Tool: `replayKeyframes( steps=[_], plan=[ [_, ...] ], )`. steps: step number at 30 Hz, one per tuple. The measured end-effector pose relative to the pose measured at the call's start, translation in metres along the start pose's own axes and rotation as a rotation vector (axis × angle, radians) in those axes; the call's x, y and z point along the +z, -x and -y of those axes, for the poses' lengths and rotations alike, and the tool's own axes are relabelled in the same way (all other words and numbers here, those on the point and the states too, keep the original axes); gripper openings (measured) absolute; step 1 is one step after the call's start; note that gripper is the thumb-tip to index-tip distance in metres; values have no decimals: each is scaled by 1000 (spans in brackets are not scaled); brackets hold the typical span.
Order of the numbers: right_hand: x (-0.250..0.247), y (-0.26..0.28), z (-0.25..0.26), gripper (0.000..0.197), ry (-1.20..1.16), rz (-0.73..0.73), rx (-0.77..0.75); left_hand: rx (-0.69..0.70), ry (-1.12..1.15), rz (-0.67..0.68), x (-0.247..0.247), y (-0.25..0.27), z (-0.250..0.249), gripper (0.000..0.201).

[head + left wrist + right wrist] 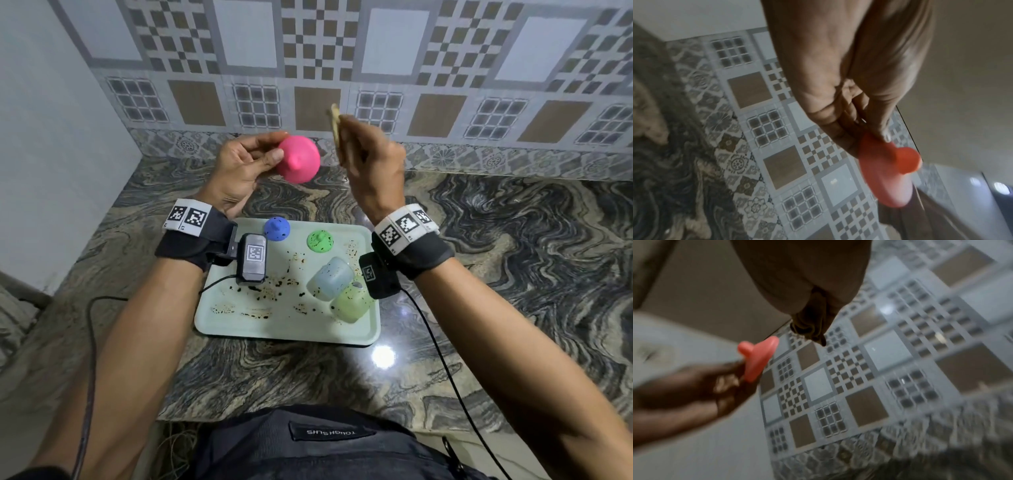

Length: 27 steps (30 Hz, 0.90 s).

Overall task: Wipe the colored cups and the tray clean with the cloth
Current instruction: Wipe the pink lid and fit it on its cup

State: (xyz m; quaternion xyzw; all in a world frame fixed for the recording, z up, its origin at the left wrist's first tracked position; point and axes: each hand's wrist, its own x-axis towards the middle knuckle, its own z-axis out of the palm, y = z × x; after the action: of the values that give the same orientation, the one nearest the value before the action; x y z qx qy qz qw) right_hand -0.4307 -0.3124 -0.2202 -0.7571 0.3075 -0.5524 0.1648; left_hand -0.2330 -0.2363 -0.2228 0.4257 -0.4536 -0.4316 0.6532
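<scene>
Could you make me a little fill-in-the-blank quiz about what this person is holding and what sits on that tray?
1. The left hand holds a cup coloured ____.
2. The right hand holds up the ____.
3. On the tray, the upside-down cup beside the blue cup is ____.
4. The two pale cups lie on the tray's ____ side.

Missing words: pink; cloth; green; right

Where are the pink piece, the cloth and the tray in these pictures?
pink piece (301,161), head view, on its domed side near the knob.
cloth (335,128), head view, on the strip above the right hand.
tray (284,334), head view, on its near rim.
</scene>
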Motion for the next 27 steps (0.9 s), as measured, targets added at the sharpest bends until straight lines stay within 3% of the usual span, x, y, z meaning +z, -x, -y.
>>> replayKeyframes(
  steps=[3,6,9,11,14,15,17,20,23,27],
  plan=[
    [-3,-1,-1,27,-140,-74,252,-14,90,10,-3,-1,4,27],
    [-3,2,6,27,-200,-81,271,-22,141,22,-3,-2,7,35],
    [-2,2,15,27,-168,-78,142,-27,124,8,1,-4,8,31],
    [4,4,20,26,-147,-64,-29,-21,85,-17,5,-4,8,28],
    [14,9,16,28,1,112,-310,-22,72,-25,13,-4,8,28],
    [16,10,10,28,46,162,-335,-26,62,-30,14,-3,8,27],
    [14,9,-2,28,45,178,-197,-52,19,-68,15,-1,8,26],
    [5,8,-13,26,53,54,42,-90,-51,-147,10,2,9,28],
    [10,17,-5,26,6,73,43,-139,-109,-190,13,2,14,37],
    [26,37,-6,32,-32,231,20,-232,-97,-190,31,5,27,40]
  ],
)
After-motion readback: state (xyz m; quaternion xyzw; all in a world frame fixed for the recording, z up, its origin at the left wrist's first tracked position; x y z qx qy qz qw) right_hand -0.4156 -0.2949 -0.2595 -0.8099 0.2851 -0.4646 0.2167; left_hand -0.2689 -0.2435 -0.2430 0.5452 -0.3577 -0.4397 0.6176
